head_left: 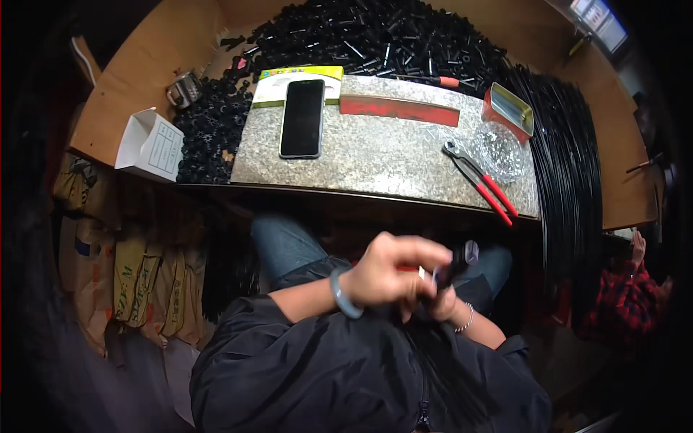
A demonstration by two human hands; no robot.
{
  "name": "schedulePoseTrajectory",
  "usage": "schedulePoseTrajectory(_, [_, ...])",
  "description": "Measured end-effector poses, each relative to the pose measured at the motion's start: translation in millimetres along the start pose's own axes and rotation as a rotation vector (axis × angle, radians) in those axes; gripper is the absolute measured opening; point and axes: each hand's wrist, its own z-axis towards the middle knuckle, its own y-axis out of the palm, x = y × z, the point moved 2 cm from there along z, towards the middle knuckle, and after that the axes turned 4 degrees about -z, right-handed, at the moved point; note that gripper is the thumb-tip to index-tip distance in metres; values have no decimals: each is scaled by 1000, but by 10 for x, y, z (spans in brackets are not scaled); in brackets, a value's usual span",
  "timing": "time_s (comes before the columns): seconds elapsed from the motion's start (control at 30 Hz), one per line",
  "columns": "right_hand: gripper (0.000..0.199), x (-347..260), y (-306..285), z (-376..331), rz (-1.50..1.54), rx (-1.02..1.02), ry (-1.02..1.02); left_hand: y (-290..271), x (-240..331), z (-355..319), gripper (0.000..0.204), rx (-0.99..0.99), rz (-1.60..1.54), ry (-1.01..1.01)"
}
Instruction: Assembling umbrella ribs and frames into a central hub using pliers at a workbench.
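**One black piece [457, 266] between left hand [393, 270] and right hand [442, 304]**

We count two bare hands, well in front of the worktable [361, 159] and over the lap. The piece sits where they meet, its end jutting up to the right. Left hand: forefinger and thumb bent toward the piece; owing to blur, we cannot tell whether they pinch it. Right hand: mostly behind the left, at the piece's lower end; we cannot tell how its fingers lie. Wrists: one bangle [345, 294] left, one bracelet [466, 318] right.

On the tabletop we log one phone [302, 119], partly over one flat box [270, 92]; one red bar [399, 110]; one pair of pliers [480, 182], red-handled; one red tin [492, 105], touching one clear bag [498, 153]. Black parts [375, 43] heaped behind: too many to count. Right side: one bundle of black rods [567, 159], uncounted.
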Motion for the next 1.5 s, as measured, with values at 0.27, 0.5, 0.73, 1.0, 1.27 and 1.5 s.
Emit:
schedulePoseTrajectory(0.27, [59,-445,-255,944,-337,38,-222,-460,-317,579,47,85,-619,7])
schedulePoseTrajectory(0.5, [53,-453,-26,1016,-9,73,-100,-618,-291,549,56,58,-672,-116])
schedulePoseTrajectory(0.73, [57,-369,16,855,-224,429,-257,-73,190,332,70,350,-25,121])
schedulePoseTrajectory(1.0, [34,-256,114,840,-278,578,-472,-48,20,416,24,609,259,233])
schedulePoseTrajectory(1.27, [13,-352,37,733,219,511,-465,-241,-116,365,28,528,-155,151])
schedulePoseTrajectory(1.5, [17,-391,31,785,270,504,-372,-185,-97,388,27,539,-91,145])
